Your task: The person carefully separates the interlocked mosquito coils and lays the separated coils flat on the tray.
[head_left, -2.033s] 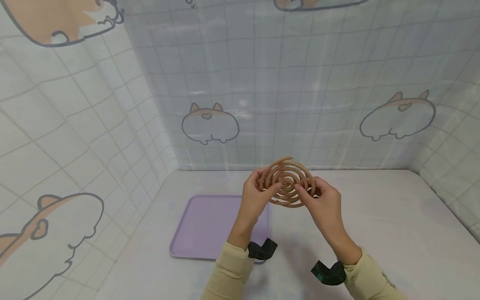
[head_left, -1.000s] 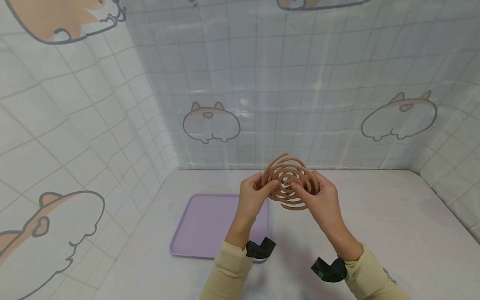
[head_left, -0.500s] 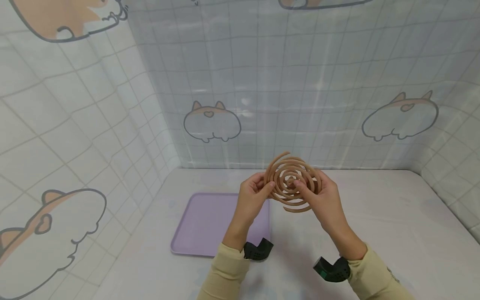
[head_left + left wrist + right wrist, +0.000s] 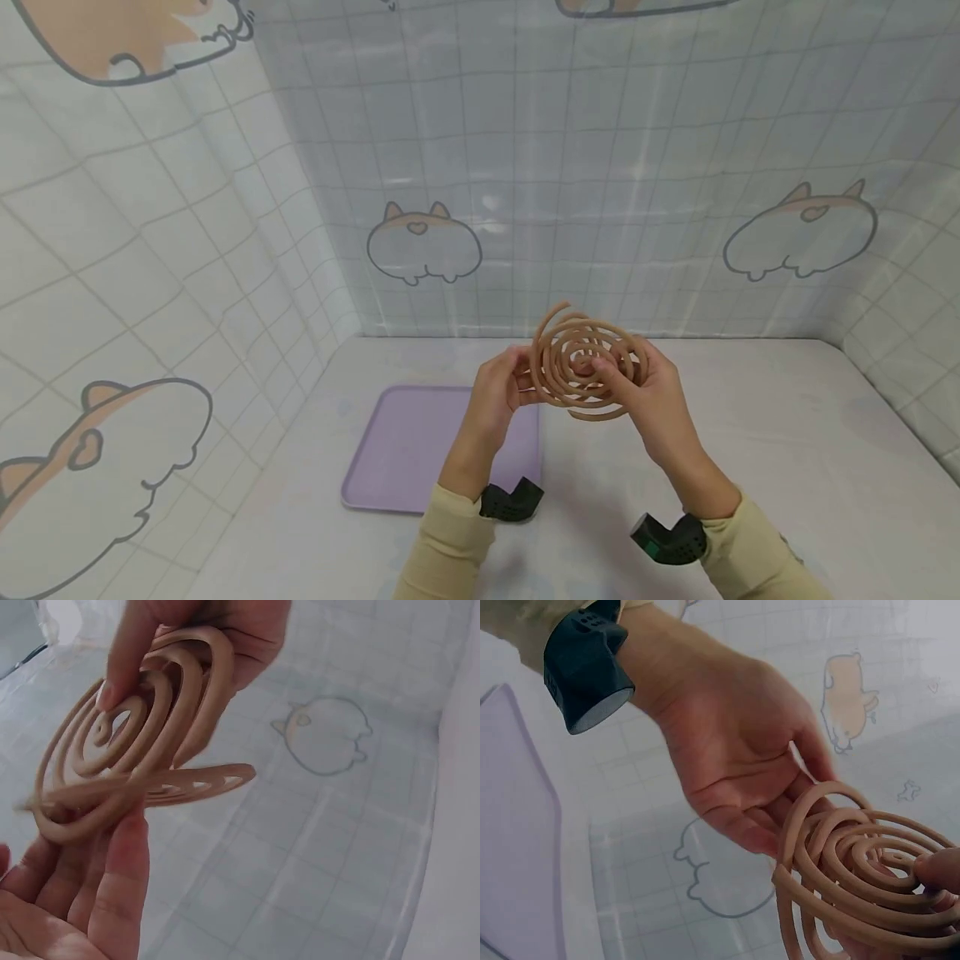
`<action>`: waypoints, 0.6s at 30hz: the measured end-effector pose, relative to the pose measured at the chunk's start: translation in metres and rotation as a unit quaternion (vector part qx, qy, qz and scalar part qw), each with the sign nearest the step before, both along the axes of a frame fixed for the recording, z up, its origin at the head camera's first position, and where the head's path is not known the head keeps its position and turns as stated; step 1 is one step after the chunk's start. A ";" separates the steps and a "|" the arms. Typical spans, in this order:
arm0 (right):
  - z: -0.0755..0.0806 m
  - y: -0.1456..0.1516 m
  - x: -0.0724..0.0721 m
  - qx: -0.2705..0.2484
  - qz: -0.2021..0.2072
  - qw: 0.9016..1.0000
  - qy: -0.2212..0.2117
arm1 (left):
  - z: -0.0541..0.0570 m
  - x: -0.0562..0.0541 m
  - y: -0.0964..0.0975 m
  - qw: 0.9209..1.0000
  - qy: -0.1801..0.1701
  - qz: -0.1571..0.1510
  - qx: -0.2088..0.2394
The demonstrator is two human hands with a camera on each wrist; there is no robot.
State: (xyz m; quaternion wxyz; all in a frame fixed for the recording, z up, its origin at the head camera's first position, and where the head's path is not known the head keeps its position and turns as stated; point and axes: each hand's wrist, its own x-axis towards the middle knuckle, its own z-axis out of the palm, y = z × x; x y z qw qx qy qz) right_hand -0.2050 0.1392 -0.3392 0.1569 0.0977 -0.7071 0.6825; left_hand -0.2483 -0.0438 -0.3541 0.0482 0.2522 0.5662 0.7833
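Two brown mosquito coils (image 4: 545, 367), partly interleaved, are held up above the table in the head view. Seen from the left wrist, one coil (image 4: 196, 682) faces the camera, and the other coil (image 4: 161, 781) sticks out at an angle, nearly edge-on. My right hand (image 4: 656, 404) grips them at the right, its thumb pressed near the centre of the spiral and its fingers behind. At the left edge is my left hand (image 4: 491, 396), fingers extended and fingertips touching the coil's rim. Its thumb is hidden in the head view.
A lilac tray (image 4: 397, 450) lies on the white table (image 4: 765, 467), left of and below the hands. Behind stands a white gridded curtain (image 4: 600, 167) with cartoon dog prints. Black wrist cameras (image 4: 513, 502) are strapped to both forearms.
My left thumb has come off the front of the coils, leaving the fingers at their left edge. The coils have shifted slightly right and turned against each other. The right hand keeps its grip.
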 end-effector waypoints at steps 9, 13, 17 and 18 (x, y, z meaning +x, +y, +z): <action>0.001 0.002 0.000 -0.039 0.048 0.998 -0.018 | -0.010 -0.014 0.005 0.995 -0.060 -0.055 0.049; -0.001 0.000 0.000 -0.054 0.068 0.996 -0.029 | -0.015 -0.018 0.010 0.995 -0.073 -0.057 0.048; -0.001 0.000 0.000 -0.072 0.093 0.993 -0.032 | -0.017 -0.020 0.012 0.996 -0.066 -0.044 0.031; -0.001 0.000 0.001 -0.078 0.100 0.991 -0.031 | -0.018 -0.021 0.012 0.997 -0.061 -0.048 0.024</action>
